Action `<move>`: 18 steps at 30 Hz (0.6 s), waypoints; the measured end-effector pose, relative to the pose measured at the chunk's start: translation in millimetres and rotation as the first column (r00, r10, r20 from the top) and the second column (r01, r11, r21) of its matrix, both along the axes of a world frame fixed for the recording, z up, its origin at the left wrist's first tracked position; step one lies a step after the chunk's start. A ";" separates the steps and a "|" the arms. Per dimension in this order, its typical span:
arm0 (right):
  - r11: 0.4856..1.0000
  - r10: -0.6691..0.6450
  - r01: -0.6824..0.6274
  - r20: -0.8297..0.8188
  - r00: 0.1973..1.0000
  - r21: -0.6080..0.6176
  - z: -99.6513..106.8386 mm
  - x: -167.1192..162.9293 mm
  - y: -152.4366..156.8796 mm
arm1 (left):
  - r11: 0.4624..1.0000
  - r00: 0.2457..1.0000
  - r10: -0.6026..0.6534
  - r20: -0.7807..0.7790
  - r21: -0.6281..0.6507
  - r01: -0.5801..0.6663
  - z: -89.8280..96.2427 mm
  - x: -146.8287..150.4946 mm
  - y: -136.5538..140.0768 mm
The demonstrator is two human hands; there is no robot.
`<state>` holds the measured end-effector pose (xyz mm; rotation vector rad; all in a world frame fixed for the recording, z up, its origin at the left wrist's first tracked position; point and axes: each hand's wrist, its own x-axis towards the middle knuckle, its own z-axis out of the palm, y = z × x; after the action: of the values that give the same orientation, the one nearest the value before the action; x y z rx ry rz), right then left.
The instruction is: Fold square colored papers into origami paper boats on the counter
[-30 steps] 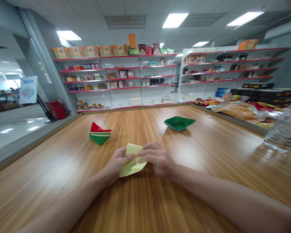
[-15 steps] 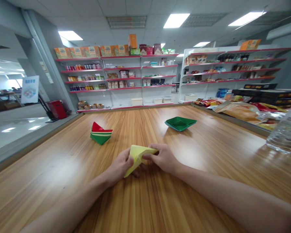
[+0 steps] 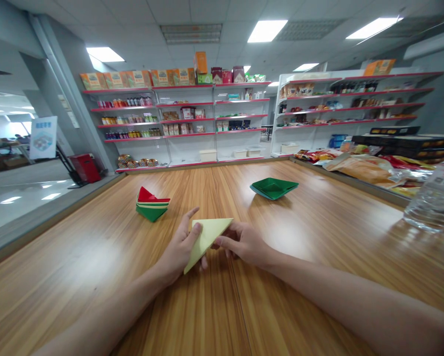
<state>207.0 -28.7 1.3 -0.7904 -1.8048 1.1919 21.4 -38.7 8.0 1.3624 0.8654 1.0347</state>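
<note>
A pale yellow sheet of paper point(image 3: 209, 233), folded into a flat triangle, is held above the table between my hands. My left hand point(image 3: 183, 243) grips its left side, thumb on top, index finger stretched out past the edge and other fingertips showing beneath. At the right side, my right hand point(image 3: 247, 243) pinches the paper's edge; some of its fingers are hidden behind it. Further off on the left lies a nested stack of red, cream and green folded paper boats point(image 3: 152, 211). Dark green folded paper boats point(image 3: 274, 189), also nested, rest beyond my right hand.
The wood-grain table point(image 3: 114, 296) has a raised rim at its far and left sides. A clear plastic bottle point(image 3: 431, 202) stands at the right. Snack packets point(image 3: 366, 170) and black boxes point(image 3: 418, 143) lie past the right rim. Stocked shelves point(image 3: 185, 118) line the back.
The yellow paper has gone from a partly opened, creased shape to a flat triangle. My left index finger has lifted off it and straightened. The paper boats stay where they were.
</note>
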 end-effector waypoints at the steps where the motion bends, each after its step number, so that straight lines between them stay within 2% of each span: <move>1: 0.998 -0.025 0.022 0.048 0.999 0.052 -0.5 -0.2 -0.6 | 1.000 1.000 -0.023 -0.022 -0.012 0.022 -0.3 1.0 -0.8; 4: 0.952 -0.146 0.101 0.139 0.979 0.290 0.8 -0.8 -4.3 | 1.000 0.991 -0.019 -0.131 0.003 0.020 -4.0 3.9 0.0; 6: 0.911 -0.202 0.139 0.126 0.971 0.389 3.2 -1.7 -7.2 | 0.992 0.980 0.023 -0.199 0.128 0.003 -7.5 5.0 2.1; 8: 0.899 -0.242 0.184 0.102 0.965 0.398 4.9 -2.7 -9.4 | 0.955 0.971 0.038 -0.235 0.294 0.034 -10.0 5.1 3.3; 10: 0.904 -0.273 0.226 0.083 0.958 0.363 4.9 -3.2 -9.9 | 0.918 0.960 -0.007 -0.279 0.380 0.117 -10.7 4.8 2.3; 13: 0.915 -0.278 0.250 0.047 0.959 0.316 2.5 -2.3 -8.0 | 0.908 0.929 -0.134 -0.344 0.332 0.254 -8.3 4.8 -2.5; 18: 0.923 -0.244 0.219 0.041 0.969 0.317 -0.8 -1.0 -5.2 | 0.893 0.917 -0.175 -0.359 0.334 0.301 -1.5 5.5 -9.1</move>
<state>206.0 -33.9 0.5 -0.8470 -1.8453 0.7095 27.0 -47.9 6.5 1.9614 0.7204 0.8228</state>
